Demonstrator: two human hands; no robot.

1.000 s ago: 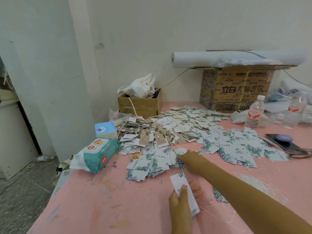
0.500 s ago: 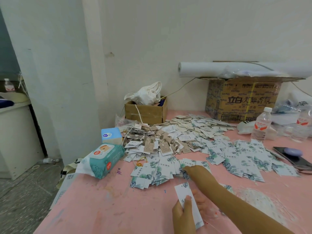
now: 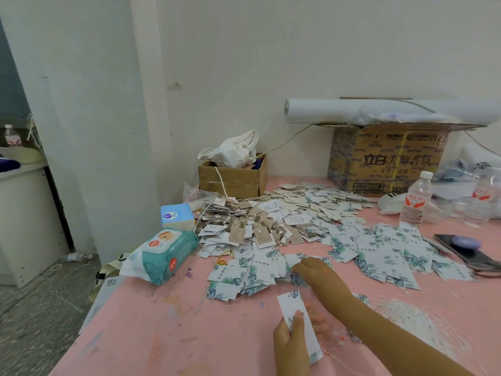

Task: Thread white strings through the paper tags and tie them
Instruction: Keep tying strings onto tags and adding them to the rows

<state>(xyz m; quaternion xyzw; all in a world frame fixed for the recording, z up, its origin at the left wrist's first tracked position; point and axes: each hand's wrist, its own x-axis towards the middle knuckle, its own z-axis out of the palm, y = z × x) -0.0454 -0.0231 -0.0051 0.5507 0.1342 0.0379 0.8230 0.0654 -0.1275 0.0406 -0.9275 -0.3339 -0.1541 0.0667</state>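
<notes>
Pinching white leaf-printed rectangular paper tag (image 3: 297,317) in left hand (image 3: 290,347), thumb clamped; right hand (image 3: 315,272) on tag heap (image 3: 244,276), fingers unreadable.

A teal wipes pack (image 3: 165,253) lies at the pink table's (image 3: 162,335) left edge, a blue tissue box (image 3: 176,216) just behind it. Against the wall (image 3: 298,50) stand 2 cardboard boxes: a small open box (image 3: 230,181) holding a white cloth bag (image 3: 233,150), and a large printed carton (image 3: 385,161) with a paper roll (image 3: 339,111) across its top. At right, 2 water bottles (image 3: 416,198) stand near a dark phone (image 3: 471,257).
</notes>
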